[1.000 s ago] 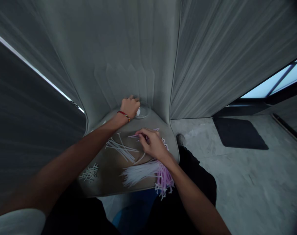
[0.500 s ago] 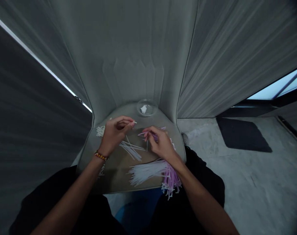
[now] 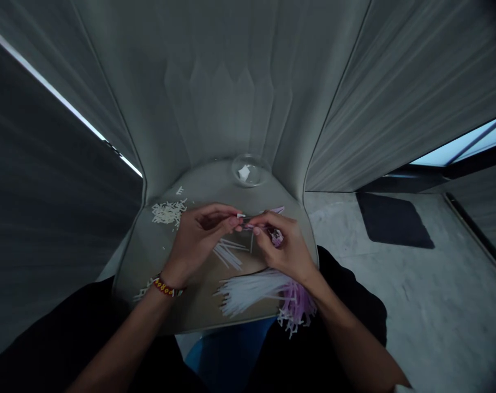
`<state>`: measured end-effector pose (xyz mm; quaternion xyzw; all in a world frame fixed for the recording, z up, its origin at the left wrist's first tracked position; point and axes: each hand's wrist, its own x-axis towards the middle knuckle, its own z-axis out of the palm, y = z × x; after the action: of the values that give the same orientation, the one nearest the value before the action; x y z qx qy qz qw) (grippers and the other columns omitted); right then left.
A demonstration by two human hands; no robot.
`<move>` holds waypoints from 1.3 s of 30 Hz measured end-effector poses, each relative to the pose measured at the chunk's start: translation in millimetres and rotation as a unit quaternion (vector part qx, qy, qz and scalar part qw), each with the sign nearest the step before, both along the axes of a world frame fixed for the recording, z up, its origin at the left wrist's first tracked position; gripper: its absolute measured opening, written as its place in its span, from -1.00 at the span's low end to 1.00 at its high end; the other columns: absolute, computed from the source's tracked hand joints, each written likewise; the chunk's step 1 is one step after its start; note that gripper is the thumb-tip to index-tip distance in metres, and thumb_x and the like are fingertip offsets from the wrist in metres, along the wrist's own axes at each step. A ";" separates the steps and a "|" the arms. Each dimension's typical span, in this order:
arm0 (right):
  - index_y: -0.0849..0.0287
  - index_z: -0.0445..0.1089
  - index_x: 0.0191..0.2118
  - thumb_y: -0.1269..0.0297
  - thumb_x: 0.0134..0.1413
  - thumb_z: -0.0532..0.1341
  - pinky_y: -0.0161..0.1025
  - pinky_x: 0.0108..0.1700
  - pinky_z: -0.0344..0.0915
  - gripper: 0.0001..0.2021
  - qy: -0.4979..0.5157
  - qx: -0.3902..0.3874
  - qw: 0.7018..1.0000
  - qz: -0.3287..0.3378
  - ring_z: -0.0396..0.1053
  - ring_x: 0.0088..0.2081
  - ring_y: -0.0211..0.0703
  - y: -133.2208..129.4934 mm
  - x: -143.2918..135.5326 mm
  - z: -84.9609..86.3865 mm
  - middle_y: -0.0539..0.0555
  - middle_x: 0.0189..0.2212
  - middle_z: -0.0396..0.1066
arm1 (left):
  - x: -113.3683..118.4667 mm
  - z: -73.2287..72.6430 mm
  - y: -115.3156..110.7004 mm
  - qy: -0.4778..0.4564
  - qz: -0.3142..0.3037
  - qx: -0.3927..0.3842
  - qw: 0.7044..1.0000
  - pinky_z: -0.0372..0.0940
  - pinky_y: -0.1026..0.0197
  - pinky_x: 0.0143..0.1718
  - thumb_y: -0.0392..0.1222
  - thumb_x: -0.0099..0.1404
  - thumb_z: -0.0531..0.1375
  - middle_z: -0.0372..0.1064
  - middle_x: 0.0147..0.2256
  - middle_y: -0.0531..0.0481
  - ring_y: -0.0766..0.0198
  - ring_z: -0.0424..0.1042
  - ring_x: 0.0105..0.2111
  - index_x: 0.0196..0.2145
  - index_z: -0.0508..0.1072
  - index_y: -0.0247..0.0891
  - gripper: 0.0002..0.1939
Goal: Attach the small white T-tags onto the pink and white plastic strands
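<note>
My left hand [image 3: 198, 237] pinches a tiny white piece [image 3: 240, 215]; my right hand [image 3: 287, 243], fingertips just beside, grips purple sticks [image 3: 278, 238]. Loose white sticks [image 3: 228, 255] below, between hands; bundle [image 3: 254, 290] below right; white pile [image 3: 165, 212] left of left; clear bowl [image 3: 259, 176] beyond both.

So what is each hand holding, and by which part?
The left hand pinches a small white piece, the right hand a thin pink piece; exactly where each is gripped is too small to tell.
</note>
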<state>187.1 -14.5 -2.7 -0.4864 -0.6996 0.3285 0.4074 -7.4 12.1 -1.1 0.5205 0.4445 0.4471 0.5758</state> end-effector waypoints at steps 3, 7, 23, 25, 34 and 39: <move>0.11 0.49 -0.14 0.28 0.31 0.19 -0.27 -0.35 0.28 -0.87 0.019 -0.025 0.999 -0.026 0.37 -0.42 -0.24 -2.1 -0.6 -3.0 0.00 -0.40 0.47 | 3.5 -5.2 -2.3 -0.061 -0.019 -0.045 0.997 0.45 0.30 -0.19 -0.15 0.23 0.41 0.60 -0.31 -0.02 0.28 0.57 -0.30 -0.23 0.63 -0.18 -0.85; 0.12 0.49 -0.13 0.26 0.33 0.19 -0.24 -0.27 0.34 -0.86 0.051 -0.041 0.997 -0.034 0.44 -0.34 -0.20 -3.1 -1.3 -5.3 0.03 -0.34 0.51 | 5.8 -8.2 -3.6 -0.152 -0.030 -0.098 0.983 0.43 0.34 -0.18 -0.18 0.21 0.42 0.59 -0.31 -0.01 0.32 0.55 -0.28 -0.26 0.64 -0.18 -0.87; 0.12 0.51 -0.20 0.28 0.29 0.21 -0.28 -0.41 0.21 -0.88 0.038 -0.011 0.998 -0.053 0.29 -0.47 -0.27 -5.6 -1.9 0.2 -0.01 -0.42 0.45 | 4.5 -10.0 -3.6 -0.201 -0.037 -0.160 0.966 0.45 0.40 -0.24 -0.21 0.20 0.44 0.58 -0.29 -0.03 0.37 0.53 -0.32 -0.22 0.63 -0.22 -0.82; 0.11 0.51 -0.21 0.29 0.28 0.21 -0.28 -0.43 0.18 -0.88 0.030 -0.001 0.998 -0.054 0.24 -0.49 -0.28 -5.6 -1.8 1.3 -0.03 -0.47 0.41 | 4.2 -9.9 -3.5 -0.195 -0.037 -0.159 0.967 0.45 0.38 -0.24 -0.20 0.19 0.44 0.58 -0.29 -0.04 0.36 0.53 -0.32 -0.23 0.63 -0.21 -0.83; 0.12 0.51 -0.21 0.32 0.29 0.20 -0.25 -0.40 0.18 -0.88 0.026 0.004 0.999 -0.041 0.24 -0.46 -0.27 -5.0 -1.4 3.4 -0.02 -0.44 0.41 | 6.1 -8.8 -5.9 -0.246 -0.034 -0.202 0.947 0.45 0.34 -0.20 -0.22 0.20 0.43 0.56 -0.25 -0.02 0.34 0.53 -0.28 -0.25 0.63 -0.19 -0.86; 0.12 0.51 -0.21 0.31 0.29 0.20 -0.26 -0.42 0.16 -0.88 0.023 0.004 0.999 -0.048 0.23 -0.47 -0.27 -5.1 -1.1 3.8 -0.03 -0.46 0.39 | 12.0 -7.3 -8.9 -0.316 -0.004 -0.279 0.907 0.40 0.36 -0.38 -0.21 0.27 0.36 0.52 -0.26 -0.01 0.37 0.49 -0.35 -0.30 0.60 -0.16 -0.97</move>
<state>186.0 -19.6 1.1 -0.5101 -0.6674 0.3168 0.4405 4.6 3.2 -8.4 0.1719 0.3441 0.4435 0.8095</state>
